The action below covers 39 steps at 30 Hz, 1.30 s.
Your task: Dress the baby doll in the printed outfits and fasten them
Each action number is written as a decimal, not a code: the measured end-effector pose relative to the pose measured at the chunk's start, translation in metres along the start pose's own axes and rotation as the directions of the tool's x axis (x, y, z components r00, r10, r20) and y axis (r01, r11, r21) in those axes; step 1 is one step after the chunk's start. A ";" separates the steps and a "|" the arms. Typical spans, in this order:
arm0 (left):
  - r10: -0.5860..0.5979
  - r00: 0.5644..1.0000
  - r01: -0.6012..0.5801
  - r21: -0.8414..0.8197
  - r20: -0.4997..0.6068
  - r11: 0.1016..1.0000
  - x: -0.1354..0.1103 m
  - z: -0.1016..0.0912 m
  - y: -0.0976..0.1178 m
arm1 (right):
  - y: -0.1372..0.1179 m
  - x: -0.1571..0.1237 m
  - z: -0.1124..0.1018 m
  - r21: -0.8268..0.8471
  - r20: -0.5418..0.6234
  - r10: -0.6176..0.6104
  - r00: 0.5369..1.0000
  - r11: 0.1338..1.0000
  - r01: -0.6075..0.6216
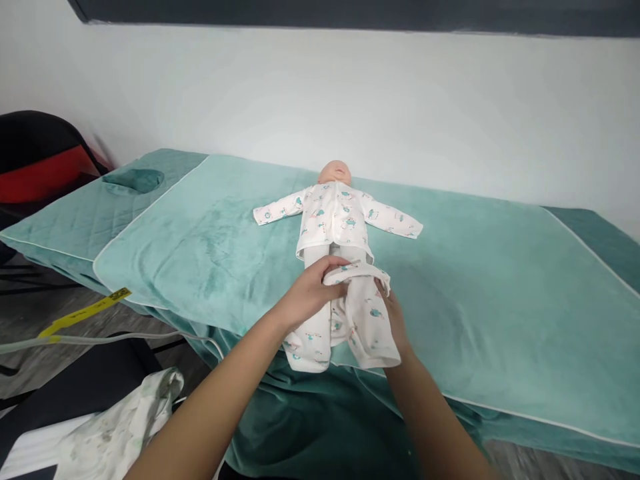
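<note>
A baby doll lies on its back on the green bed, head toward the wall. It wears a white printed jacket with both sleeves spread outward. White printed baby pants lie over its lower legs, the legs of the pants hanging toward the bed's near edge. My left hand pinches the waistband from the left, thumb and fingers closed on the cloth. On the other side my right hand grips the pants, its fingers partly tucked into the waistband and partly hidden by cloth.
A green velvet cover spreads over the bed, with a face hole at the left end. Below left, a patterned cloth rests on a dark chair. A cable with a yellow tag crosses nearby. Behind stands a white wall.
</note>
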<state>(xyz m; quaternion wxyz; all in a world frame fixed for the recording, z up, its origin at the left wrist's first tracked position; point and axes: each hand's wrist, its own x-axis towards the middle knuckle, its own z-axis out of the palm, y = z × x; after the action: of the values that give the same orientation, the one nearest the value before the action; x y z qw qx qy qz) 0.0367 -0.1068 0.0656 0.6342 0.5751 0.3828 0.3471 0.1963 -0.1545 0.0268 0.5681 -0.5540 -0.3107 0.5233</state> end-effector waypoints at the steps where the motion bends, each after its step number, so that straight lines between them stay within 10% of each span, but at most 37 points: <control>1: -0.017 0.998 0.018 -0.022 0.052 1.000 -0.004 -0.001 0.000 | 0.001 0.001 0.000 0.000 -0.013 -0.007 1.000 1.000 0.007; 6: -0.031 0.991 0.022 0.072 0.132 0.997 -0.013 -0.005 0.001 | 0.006 0.002 0.004 0.006 -0.081 -0.042 0.996 0.999 0.042; 16: 0.321 0.926 -0.170 0.538 -0.200 0.826 0.032 -0.001 0.005 | 0.003 0.014 0.004 -0.156 -0.125 -0.197 0.972 0.972 0.177; 26: 0.354 0.884 -0.076 0.654 -0.304 0.752 0.064 -0.014 0.000 | -0.007 0.067 -0.007 -0.373 -0.063 -0.317 0.947 0.887 0.272; 31: 0.017 1.000 -0.025 0.449 0.023 0.893 0.050 -0.039 0.026 | -0.008 0.081 -0.017 -0.396 -0.003 -0.289 0.957 0.880 0.265; 34: -0.174 0.951 0.073 0.360 0.256 0.930 0.039 -0.057 0.039 | -0.008 0.084 -0.023 -0.386 0.055 -0.283 0.957 0.878 0.282; 39: -0.090 0.985 0.064 0.172 0.150 0.983 0.043 -0.068 0.033 | -0.025 0.079 -0.025 -0.484 0.207 -0.366 0.907 0.768 0.420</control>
<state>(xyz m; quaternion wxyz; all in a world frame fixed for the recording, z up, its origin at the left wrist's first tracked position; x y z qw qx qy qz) -0.0032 -0.0347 0.0921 0.6251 0.6364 0.3812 0.2426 0.2465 -0.0836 0.0281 0.4780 -0.5815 -0.5770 0.3168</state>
